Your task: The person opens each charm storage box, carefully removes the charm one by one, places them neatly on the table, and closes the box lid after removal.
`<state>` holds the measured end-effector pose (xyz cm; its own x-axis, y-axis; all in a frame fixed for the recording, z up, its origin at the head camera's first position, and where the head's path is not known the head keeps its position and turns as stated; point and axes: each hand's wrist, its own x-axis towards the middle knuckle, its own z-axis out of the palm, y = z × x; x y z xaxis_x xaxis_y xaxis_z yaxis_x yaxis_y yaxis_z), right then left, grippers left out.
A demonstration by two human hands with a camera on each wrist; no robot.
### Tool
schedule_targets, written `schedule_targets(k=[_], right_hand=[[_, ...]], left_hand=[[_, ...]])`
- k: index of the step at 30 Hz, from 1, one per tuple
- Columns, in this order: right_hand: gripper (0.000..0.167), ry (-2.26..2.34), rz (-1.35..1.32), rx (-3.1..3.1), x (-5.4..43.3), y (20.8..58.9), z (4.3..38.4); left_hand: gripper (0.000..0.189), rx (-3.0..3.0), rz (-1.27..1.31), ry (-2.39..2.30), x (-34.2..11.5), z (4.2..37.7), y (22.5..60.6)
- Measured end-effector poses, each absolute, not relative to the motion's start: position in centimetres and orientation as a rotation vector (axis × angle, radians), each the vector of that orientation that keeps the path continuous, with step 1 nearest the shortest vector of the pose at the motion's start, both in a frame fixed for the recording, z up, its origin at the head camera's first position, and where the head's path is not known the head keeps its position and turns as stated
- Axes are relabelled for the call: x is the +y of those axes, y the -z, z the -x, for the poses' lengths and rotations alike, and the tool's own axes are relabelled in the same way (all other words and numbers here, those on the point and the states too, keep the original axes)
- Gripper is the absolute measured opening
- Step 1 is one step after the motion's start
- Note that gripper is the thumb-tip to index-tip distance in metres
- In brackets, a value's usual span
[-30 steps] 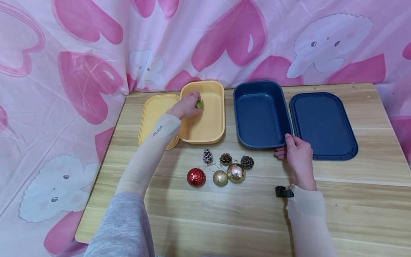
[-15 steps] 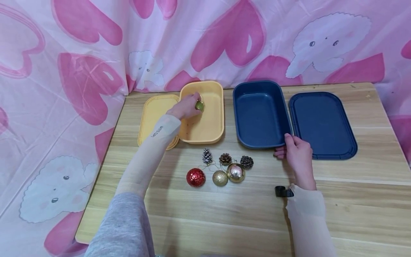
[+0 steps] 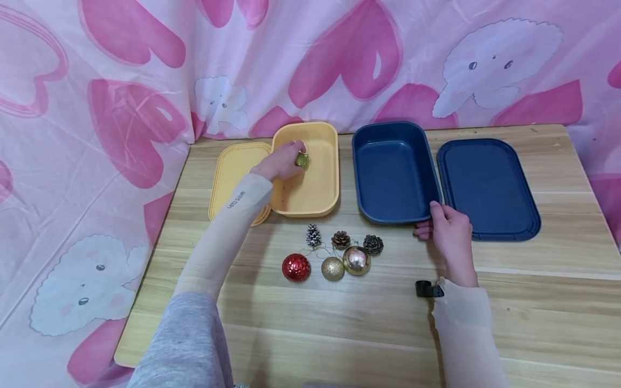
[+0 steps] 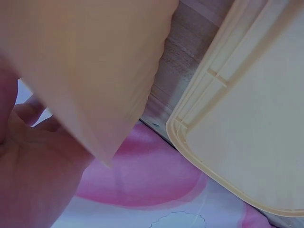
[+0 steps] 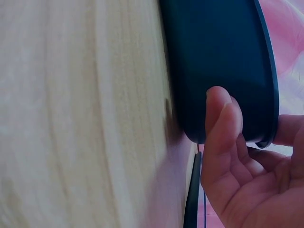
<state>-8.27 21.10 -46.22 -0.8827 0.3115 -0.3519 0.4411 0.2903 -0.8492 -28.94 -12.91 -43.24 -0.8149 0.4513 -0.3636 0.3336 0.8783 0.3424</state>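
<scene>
Pinching a green ball, the left hand had a yellow box beneath it; the right hand (thumb uppermost) gripped a blue box to its left

Soft, even light fills the head view, which is fairly sharp. The gold ball carries a bright glint, the blue box a mild sheen, and a faint shadow lies on the table beside the left arm. The left wrist view is dimmer, a pale shape blurred up close. In the right wrist view, the wood grain looks smeared.
</scene>
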Motion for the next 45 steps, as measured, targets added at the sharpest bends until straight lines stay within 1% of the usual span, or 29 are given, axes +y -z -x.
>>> schedule_targets(k=[13,27,45], right_hand=[[0.058,1.67,-0.693,2.441,21.0,46.3,8.2],[0.057,1.662,-0.691,2.431,21.0,46.1,8.3],[0.057,1.67,-0.699,2.427,21.0,46.2,8.2]], left_hand=[[0.045,2.639,-0.667,-0.394,-13.3,28.3,42.7],[0.047,2.672,-0.666,-0.531,-13.6,27.0,41.0],[0.044,2.733,-0.84,-0.716,-14.2,23.9,38.6]])
